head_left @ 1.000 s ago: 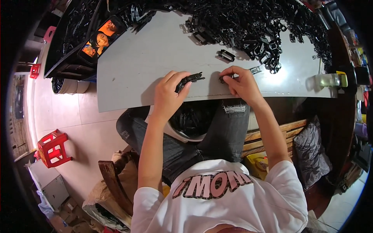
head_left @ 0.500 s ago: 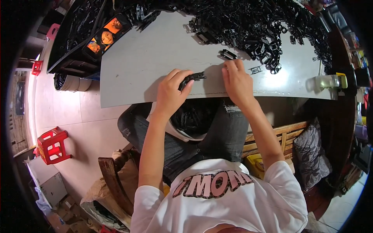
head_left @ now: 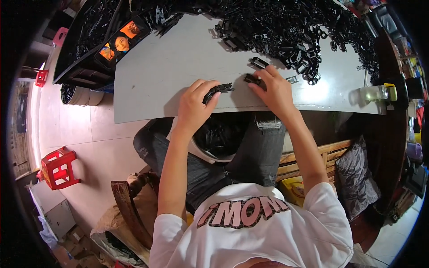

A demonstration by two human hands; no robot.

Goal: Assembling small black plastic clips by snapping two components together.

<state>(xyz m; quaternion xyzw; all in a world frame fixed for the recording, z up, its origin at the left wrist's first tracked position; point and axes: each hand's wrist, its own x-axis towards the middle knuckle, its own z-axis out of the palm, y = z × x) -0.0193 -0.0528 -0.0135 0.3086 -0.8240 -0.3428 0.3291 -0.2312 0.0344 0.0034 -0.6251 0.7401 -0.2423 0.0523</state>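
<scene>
Over the near part of the grey-white table [head_left: 152,85], my left hand [head_left: 193,103] is closed round a row of black plastic links [head_left: 223,87], whose open end points right. To its right, my right hand [head_left: 278,91] pinches a single black plastic link [head_left: 251,79] between thumb and fingers. A short gap separates the two held parts. Just beyond my right fingertips lies another loose black link [head_left: 259,63]. A shiny link [head_left: 292,79] rests beside that hand, partly hidden by it.
A big heap of black links [head_left: 277,27] covers the table's far side. At the left, a phone [head_left: 121,43] leans by a dark bin of parts. A jar [head_left: 375,93] stands at the right edge. Between my knees sits a bucket of black parts [head_left: 216,138].
My right hand has drawn back slightly from the heap side, and a black link now shows in its fingers. My left hand keeps its grip, almost in place.
</scene>
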